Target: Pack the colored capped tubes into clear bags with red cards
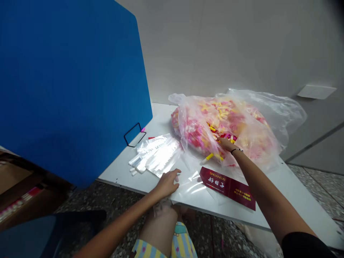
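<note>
My left hand (168,182) lies at the table's front edge on a clear plastic bag (189,188), its fingers apart and slightly bent. Part of the clear film hangs over the edge beneath the wrist. With a dark band on the wrist, my right hand (226,144) reaches into the opening of a large translucent sack (196,134). Its fingers are drawn together among small pink, red, yellow and white pieces (231,137); what they hold, if anything, is hidden. One yellow-and-white marker-like stick (206,158) lies on the table before the sack.
Clear flat bags (163,152) lie stacked left of the sack. A dark red printed card (228,188) is under my right forearm. A blue panel (80,89) stands at the left, beside a black wire frame (134,135). Behind the white table (113,175) rises a pale wall.
</note>
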Demonstrator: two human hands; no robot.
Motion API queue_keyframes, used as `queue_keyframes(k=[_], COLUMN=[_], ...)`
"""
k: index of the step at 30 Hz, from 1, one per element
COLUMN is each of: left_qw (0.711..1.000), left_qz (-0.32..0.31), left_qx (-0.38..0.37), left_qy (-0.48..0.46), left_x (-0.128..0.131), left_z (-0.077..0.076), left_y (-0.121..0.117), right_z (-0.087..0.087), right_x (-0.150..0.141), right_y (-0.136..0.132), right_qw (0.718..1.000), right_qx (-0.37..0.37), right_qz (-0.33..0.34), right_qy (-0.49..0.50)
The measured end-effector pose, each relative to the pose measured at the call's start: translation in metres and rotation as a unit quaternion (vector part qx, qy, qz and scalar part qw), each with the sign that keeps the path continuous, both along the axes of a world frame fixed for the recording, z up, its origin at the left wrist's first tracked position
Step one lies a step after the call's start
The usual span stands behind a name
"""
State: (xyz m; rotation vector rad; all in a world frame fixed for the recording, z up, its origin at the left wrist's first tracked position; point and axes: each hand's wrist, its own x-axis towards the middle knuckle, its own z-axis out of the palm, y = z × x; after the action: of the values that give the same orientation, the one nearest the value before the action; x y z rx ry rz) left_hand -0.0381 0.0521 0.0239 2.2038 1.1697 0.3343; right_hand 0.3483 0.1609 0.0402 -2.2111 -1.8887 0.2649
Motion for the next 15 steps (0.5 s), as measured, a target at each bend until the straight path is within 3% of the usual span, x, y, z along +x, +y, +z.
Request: queue_keyframes(k=[7, 11, 15], left_qw=[0.994, 0.989, 0.989], left_qz=[0.049, 0.082, 0.076], left_qx=[0.073, 0.114, 0.13], left_qy=[0.058, 0.042, -0.002], left_x=[0.025, 0.035, 0.036], left_z=[-0.001, -0.012, -0.024], left_y=[-0.017, -0.026, -0.028], right_z=[-0.001, 0.001, 0.009], right_x=[-0.014, -0.015, -0.016], right_y=[-0.013, -0.02, -0.031], right_qw=[0.999, 0.994, 0.99], right_qx=[-0.012, 0.037, 0.061], right_qz=[-0.041, -0.086, -0.112], right_qy=[-0.03, -0.049, -0.054])
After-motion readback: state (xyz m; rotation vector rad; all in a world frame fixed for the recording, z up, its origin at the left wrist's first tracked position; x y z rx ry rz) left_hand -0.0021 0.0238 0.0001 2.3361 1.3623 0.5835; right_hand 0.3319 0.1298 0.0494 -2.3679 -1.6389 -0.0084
